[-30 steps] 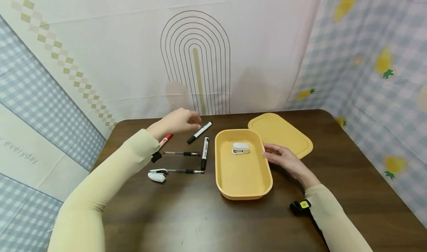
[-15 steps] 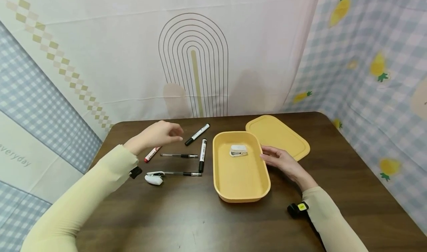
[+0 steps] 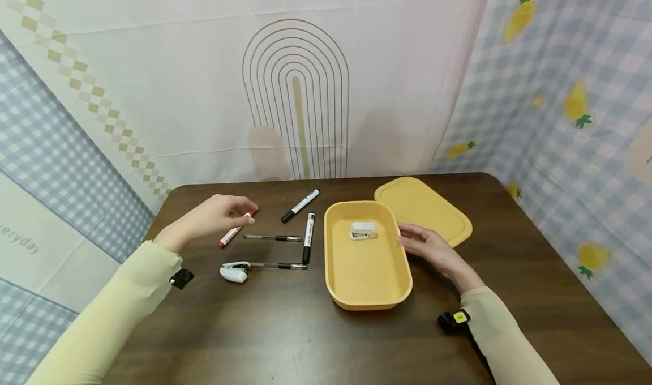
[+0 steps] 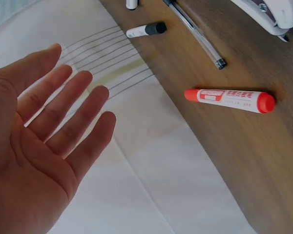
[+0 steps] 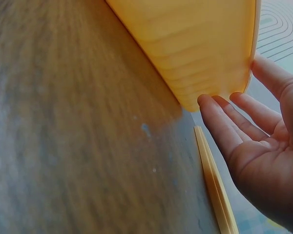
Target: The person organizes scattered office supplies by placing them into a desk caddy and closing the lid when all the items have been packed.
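My left hand (image 3: 214,218) hovers over the red-and-white marker (image 3: 229,237), overlapping it in the head view. In the left wrist view, its fingers are spread and loosely bent, holding nothing, and the whole marker (image 4: 229,99) lies apart from them on the table. The fingertips of my right hand (image 3: 433,249) rest against the right side of a yellow box (image 3: 369,272). From the right wrist, those fingers look relaxed, with the thumb near the rim. Inside the box, toward its far end, sits a small white stapler (image 3: 363,230).
Two black-and-white markers lie left of the box, one slanted (image 3: 301,205) behind the upright one (image 3: 308,238). Two clear pens lie crosswise, a far pen (image 3: 272,238) and a near pen (image 3: 278,265) touching a second white stapler (image 3: 234,273). A yellow lid (image 3: 423,206) lies behind right.
My left hand has moved left and toward me, from near the slanted black marker to over the red marker. The right hand stays at the box.
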`<state>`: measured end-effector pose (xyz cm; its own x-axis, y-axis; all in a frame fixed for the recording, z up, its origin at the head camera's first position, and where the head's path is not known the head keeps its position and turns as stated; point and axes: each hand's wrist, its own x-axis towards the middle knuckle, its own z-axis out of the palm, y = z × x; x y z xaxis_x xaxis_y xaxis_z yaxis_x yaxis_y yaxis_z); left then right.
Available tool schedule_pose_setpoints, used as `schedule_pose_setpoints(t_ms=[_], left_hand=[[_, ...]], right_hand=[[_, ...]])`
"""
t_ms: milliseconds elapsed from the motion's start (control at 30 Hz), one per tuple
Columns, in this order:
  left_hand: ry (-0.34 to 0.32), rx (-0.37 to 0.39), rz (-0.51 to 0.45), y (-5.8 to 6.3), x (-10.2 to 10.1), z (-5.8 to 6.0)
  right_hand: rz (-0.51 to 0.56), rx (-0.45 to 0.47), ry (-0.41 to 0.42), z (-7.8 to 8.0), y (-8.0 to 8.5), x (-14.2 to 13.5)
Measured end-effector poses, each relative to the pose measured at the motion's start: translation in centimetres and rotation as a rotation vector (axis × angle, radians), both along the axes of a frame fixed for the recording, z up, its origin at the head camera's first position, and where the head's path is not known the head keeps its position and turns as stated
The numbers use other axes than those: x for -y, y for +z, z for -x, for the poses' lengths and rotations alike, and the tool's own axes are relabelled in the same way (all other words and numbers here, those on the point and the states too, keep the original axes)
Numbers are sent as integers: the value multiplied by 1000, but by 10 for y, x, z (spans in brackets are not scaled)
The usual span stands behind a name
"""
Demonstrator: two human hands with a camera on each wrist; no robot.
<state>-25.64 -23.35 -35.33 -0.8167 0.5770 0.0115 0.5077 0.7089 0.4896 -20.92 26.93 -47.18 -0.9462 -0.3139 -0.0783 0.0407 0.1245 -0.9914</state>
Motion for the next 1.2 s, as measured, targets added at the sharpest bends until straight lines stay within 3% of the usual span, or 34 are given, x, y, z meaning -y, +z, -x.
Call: schedule_pose_setpoints(t_ms=[367, 633, 1200], left_hand=[[58, 27, -74, -18, 19, -15], [85, 87, -152, -35, 31, -23], [95, 107, -145, -57, 44, -32]], right_hand=[[8, 25, -8, -1, 1, 1], [1, 23, -1, 0, -1, 1], [-11, 27, -6, -1, 1, 0]])
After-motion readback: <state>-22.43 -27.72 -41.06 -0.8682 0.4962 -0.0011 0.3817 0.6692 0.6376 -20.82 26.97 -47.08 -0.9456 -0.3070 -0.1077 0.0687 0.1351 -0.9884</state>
